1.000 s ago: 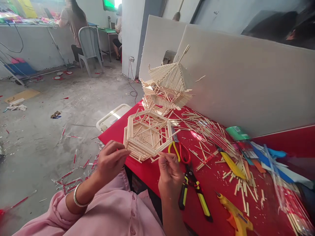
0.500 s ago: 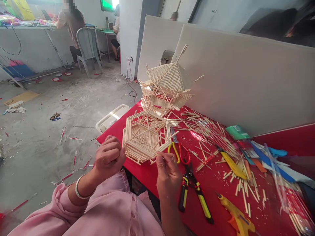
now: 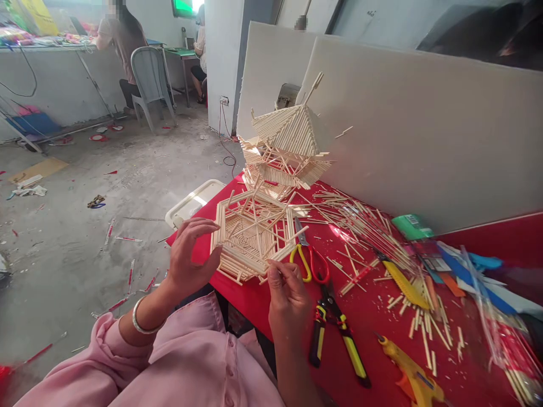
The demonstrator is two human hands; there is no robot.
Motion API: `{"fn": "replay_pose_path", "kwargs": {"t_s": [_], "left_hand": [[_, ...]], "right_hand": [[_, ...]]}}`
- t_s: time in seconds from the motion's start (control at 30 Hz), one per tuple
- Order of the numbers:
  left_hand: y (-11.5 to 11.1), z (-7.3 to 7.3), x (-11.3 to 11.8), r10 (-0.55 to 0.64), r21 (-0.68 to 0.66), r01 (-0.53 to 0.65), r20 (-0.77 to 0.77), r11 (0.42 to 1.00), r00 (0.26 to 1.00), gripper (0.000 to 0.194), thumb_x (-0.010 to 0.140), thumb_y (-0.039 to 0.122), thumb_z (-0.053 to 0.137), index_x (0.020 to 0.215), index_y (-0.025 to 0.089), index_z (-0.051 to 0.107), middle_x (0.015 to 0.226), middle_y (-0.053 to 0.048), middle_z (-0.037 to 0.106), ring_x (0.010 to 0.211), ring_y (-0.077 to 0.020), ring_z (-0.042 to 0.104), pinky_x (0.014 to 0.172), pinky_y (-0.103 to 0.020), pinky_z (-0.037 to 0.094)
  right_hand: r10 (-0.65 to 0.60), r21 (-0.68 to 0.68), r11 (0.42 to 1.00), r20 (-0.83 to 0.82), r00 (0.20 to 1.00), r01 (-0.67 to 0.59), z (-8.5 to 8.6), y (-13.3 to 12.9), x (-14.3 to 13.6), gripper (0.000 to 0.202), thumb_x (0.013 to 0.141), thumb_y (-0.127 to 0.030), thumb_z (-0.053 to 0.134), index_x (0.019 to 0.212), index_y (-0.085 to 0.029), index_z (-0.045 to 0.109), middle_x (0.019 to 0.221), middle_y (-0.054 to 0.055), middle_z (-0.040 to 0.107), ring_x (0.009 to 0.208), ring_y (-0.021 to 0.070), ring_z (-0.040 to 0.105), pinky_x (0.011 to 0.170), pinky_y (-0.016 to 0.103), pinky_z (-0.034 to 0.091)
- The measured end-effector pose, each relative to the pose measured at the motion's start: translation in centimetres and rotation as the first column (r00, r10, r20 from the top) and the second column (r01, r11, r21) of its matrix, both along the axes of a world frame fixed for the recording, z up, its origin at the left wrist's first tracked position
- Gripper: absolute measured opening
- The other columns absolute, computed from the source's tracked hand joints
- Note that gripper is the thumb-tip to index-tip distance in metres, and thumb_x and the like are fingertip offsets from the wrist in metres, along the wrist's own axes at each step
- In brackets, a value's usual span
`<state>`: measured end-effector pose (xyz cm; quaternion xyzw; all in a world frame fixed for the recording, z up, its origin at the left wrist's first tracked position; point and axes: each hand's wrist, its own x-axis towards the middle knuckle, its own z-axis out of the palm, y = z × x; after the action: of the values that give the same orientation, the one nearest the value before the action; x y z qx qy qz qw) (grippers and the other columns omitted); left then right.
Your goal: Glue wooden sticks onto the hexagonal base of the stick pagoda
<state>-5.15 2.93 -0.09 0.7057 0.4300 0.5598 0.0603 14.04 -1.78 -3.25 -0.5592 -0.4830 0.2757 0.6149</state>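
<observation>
On the red table (image 3: 360,322) lies a hexagonal stick frame (image 3: 246,260), near the left corner. By its left side, the left hand (image 3: 189,260) is spread; the right hand (image 3: 291,288) presses fingertips together at its near edge, on what I can't tell.

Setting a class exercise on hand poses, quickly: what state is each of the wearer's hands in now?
Left hand: open, near the hexagonal stick frame.
Right hand: pinched closed; whether it holds anything cannot be told.

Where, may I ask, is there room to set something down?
Bare red table shows between the black-yellow tool and glue gun, and narrowly left of the frame. It is crowded around the loose sticks and yellow knife.
</observation>
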Motion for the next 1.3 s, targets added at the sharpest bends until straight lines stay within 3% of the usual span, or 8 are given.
{"fn": "replay_pose_path", "kwargs": {"t_s": [0.17,0.4,0.8,1.3], "left_hand": [[0.4,-0.2,0.3,-0.018,-0.027,0.017,-0.054,0.999,0.998,0.030,0.081,0.014,0.063,0.110,0.021,0.056,0.104,-0.006,0.069,0.104,-0.0224,0.063,0.091,-0.044,0.052],[0.6,0.2,0.6,0.006,0.058,0.003,-0.154,0.998,0.988,0.011,0.081,0.012,0.063,0.085,0.021,0.061,0.109,-0.005,0.066,0.101,-0.0214,0.061,0.089,-0.043,0.050],[0.9,0.1,1.1,-0.050,0.127,0.093,-0.304,0.987,0.951,0.017,0.080,0.020,0.073,0.095,0.030,0.072,0.151,0.000,0.043,0.133,-0.0301,0.044,0.105,-0.053,0.042],[1.1,1.5,1.5,-0.122,0.022,0.146,-0.435,0.989,0.892,0.014,0.089,0.024,0.061,0.096,0.028,0.072,0.152,-0.004,0.043,0.140,-0.0319,0.038,0.109,-0.053,0.033]], "right_hand": [[-0.012,-0.012,1.000,-0.004,1.000,0.012,0.1,0.1,0.0,0.020,0.087,-0.039,0.066,0.093,-0.022,0.076,0.082,0.003,0.057,0.076,0.0144,0.057,0.065,0.027,0.050],[0.017,-0.009,1.000,-0.008,1.000,-0.017,0.0,0.1,0.0,0.018,0.088,-0.035,0.065,0.095,-0.023,0.076,0.082,0.002,0.057,0.074,0.0135,0.055,0.064,0.027,0.047],[0.045,-0.012,0.999,0.012,0.999,-0.044,0.4,0.2,0.2,0.018,0.088,-0.035,0.065,0.096,-0.023,0.075,0.079,0.001,0.056,0.071,0.0131,0.054,0.063,0.027,0.047],[0.077,-0.065,0.995,0.077,0.994,-0.072,0.7,0.2,0.5,0.022,0.089,-0.038,0.063,0.098,-0.022,0.075,0.078,0.001,0.057,0.071,0.0131,0.054,0.063,0.027,0.047]]}}
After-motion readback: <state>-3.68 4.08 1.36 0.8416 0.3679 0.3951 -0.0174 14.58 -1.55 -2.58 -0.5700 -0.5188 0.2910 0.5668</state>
